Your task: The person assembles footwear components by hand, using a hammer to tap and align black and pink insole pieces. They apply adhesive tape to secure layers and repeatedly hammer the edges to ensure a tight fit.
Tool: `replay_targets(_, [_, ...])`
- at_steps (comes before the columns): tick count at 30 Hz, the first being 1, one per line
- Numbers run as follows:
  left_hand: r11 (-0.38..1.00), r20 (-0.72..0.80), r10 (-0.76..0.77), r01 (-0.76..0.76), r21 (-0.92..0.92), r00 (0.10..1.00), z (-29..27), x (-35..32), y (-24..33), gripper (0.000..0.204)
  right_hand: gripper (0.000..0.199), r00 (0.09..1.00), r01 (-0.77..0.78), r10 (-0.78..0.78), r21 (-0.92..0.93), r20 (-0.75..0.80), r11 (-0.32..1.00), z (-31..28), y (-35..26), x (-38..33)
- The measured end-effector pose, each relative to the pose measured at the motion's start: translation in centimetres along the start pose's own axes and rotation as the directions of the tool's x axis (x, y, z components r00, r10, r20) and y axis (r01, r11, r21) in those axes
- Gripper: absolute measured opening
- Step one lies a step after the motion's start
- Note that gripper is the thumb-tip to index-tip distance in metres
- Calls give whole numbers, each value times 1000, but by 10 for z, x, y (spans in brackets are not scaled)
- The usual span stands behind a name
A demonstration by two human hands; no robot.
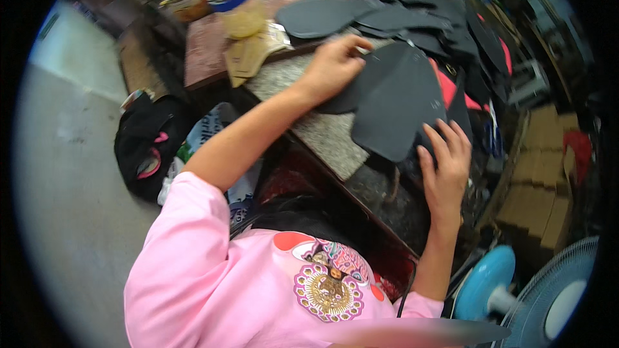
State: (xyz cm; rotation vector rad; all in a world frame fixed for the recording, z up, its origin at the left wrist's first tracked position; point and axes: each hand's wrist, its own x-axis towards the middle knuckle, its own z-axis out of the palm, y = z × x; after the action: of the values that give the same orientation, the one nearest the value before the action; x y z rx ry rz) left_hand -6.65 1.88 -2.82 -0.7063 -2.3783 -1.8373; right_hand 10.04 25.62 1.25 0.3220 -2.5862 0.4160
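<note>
Two overlapping black flat sole-shaped pieces (396, 106) lie fanned out in front of me, their wide ends toward my body. At the upper left edge of these pieces is my left hand (334, 69), its fingers curled and thumb and forefinger closing at the edge of a black sole piece. My right hand (446, 167) rests along their lower right edge, fingers bent but apart; what lies under its fingertips is partly hidden. More black sole pieces (406, 19) are heaped beyond, with red-pink ones (445, 84) showing between them.
A speckled stone slab (325, 138) forms the work surface. A blue-rimmed jar (238, 9) stands at the back left beside a tan sole-shaped piece (248, 55). Flattened cardboard (532, 180) lies at right, a fan (558, 296) at lower right, a black bag (145, 148) at left.
</note>
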Motion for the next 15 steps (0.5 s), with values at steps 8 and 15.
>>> replay_targets(8, [1000,-53,3,-3,9,999,2,-2,6,31,34,996,77,-79,42,33,996,5,-1,0])
replay_targets(15, [977,72,-109,120,-177,991,-7,-2,12,33,32,996,79,-81,55,33,995,7,-1,-2])
